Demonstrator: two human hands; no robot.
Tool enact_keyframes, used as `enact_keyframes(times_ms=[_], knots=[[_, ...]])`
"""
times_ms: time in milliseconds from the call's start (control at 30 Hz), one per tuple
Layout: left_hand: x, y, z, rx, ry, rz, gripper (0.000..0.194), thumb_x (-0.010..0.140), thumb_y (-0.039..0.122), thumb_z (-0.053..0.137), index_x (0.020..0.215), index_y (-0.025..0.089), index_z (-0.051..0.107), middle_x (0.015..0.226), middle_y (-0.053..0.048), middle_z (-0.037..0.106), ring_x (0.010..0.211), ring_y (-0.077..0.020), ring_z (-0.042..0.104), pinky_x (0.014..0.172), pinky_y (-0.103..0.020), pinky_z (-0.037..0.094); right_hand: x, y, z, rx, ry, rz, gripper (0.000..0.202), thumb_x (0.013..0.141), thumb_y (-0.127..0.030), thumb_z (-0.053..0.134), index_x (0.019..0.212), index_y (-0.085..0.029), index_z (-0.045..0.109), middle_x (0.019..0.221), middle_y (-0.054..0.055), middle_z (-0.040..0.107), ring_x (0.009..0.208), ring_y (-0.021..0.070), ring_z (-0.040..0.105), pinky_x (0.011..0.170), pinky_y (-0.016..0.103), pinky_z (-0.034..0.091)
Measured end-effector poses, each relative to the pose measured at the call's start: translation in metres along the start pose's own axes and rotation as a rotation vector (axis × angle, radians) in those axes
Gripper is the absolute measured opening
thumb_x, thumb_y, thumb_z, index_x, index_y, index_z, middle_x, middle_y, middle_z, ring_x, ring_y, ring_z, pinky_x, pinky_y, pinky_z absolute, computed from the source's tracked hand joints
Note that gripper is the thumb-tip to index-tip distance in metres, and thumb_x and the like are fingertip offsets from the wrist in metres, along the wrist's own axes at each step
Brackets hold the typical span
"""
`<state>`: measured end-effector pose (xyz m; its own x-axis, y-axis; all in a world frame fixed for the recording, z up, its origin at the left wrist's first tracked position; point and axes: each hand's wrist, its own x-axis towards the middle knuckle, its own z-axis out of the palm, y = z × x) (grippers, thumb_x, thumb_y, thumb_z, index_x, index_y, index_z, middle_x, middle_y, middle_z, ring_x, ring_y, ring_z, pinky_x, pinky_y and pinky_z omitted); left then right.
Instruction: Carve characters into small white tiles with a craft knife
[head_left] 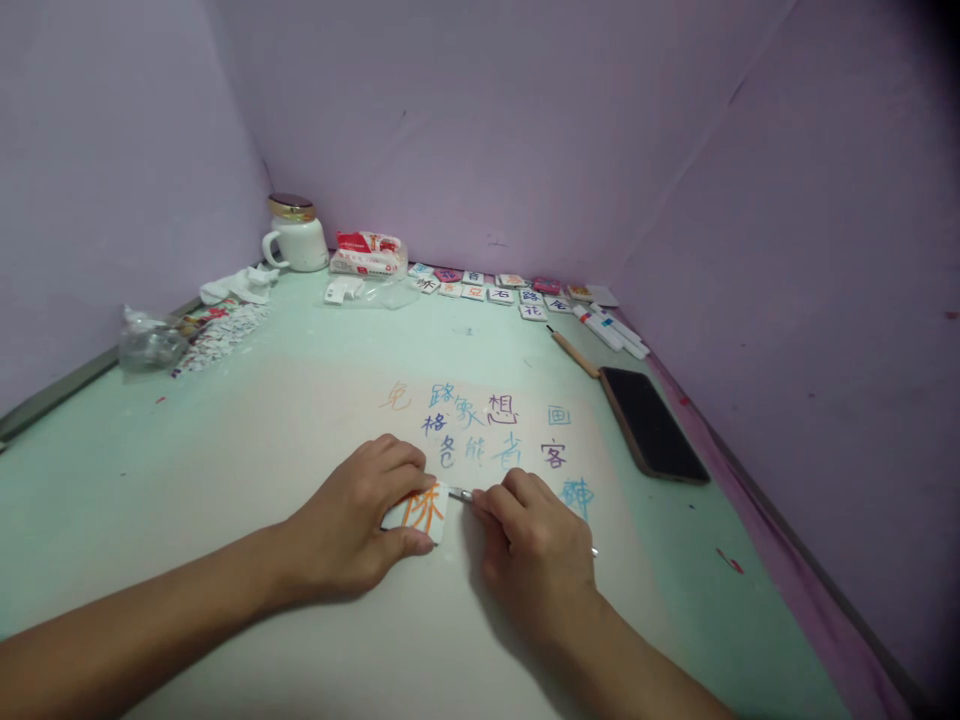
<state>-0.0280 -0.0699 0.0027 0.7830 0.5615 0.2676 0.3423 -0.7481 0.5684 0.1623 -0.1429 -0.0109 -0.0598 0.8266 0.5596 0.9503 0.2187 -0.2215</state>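
"Left hand (367,518)?"
"Half closed, thumb and fingers pinching a card (429,512) that sits at their tips."
"And right of that?"
"A thin tool (460,494), its tip by the card's right edge, held in the right hand (536,535), which is curled tight."
"How far along?"
"The orange character is drawn; edge work looks unfinished (how much remains, I can't tell). Beyond the right hand, more cards (533,312) already bear characters."
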Motion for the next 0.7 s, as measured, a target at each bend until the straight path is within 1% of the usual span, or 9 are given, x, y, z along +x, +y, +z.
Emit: enact_keyframes(times_ms=[200, 333, 400, 567, 700], knots=[[0.001, 0.0, 0.0, 0.003, 0.003, 0.01, 0.022, 0.08, 0.027, 0.06, 0.1, 0.016, 0.059, 0.098, -0.008, 0.057, 0.089, -0.0236, 0.049, 0.08, -0.04, 0.042, -0.001, -0.003, 0.0, -0.039, 0.017, 0.007, 0.029, 0.081, -0.01, 0.044, 0.057, -0.018, 0.059, 0.056, 0.005, 0.054, 0.054, 0.0159, 0.048, 0.047, 0.029, 0.02], [0.001, 0.0, 0.0, 0.009, 0.003, 0.001, 0.021, 0.081, 0.027, 0.061, 0.099, 0.017, 0.058, 0.098, -0.008, 0.056, 0.09, -0.0238, 0.049, 0.08, -0.04, 0.042, -0.002, -0.007, 0.0, -0.108, 0.03, -0.007, 0.03, 0.081, -0.008, 0.043, 0.058, -0.018, 0.06, 0.056, 0.005, 0.054, 0.052, 0.0156, 0.047, 0.046, 0.03, 0.02], [0.001, 0.0, 0.0, 0.018, 0.0, -0.005, 0.021, 0.081, 0.027, 0.061, 0.099, 0.017, 0.058, 0.098, -0.008, 0.056, 0.09, -0.0239, 0.049, 0.079, -0.04, 0.042, -0.002, -0.009, 0.0, -0.146, 0.038, -0.026, 0.03, 0.079, -0.006, 0.042, 0.059, -0.018, 0.061, 0.055, 0.005, 0.054, 0.051, 0.0153, 0.046, 0.046, 0.03, 0.019], [0.0, 0.001, 0.002, 0.029, 0.013, -0.022, 0.023, 0.08, 0.027, 0.062, 0.099, 0.016, 0.058, 0.097, -0.008, 0.056, 0.089, -0.0238, 0.049, 0.078, -0.04, 0.042, -0.003, -0.013, -0.002, -0.211, 0.042, -0.06, 0.03, 0.07, 0.0, 0.04, 0.061, -0.019, 0.062, 0.056, 0.005, 0.055, 0.048, 0.0153, 0.044, 0.044, 0.03, 0.019], [0.0, 0.003, 0.004, 0.027, 0.027, -0.045, 0.022, 0.079, 0.028, 0.063, 0.095, 0.015, 0.058, 0.093, -0.007, 0.056, 0.086, -0.0228, 0.049, 0.076, -0.039, 0.041, 0.0, -0.012, -0.001, -0.247, 0.036, -0.055, 0.03, 0.07, 0.001, 0.04, 0.061, -0.019, 0.061, 0.055, 0.005, 0.055, 0.047, 0.0154, 0.044, 0.044, 0.03, 0.02]])
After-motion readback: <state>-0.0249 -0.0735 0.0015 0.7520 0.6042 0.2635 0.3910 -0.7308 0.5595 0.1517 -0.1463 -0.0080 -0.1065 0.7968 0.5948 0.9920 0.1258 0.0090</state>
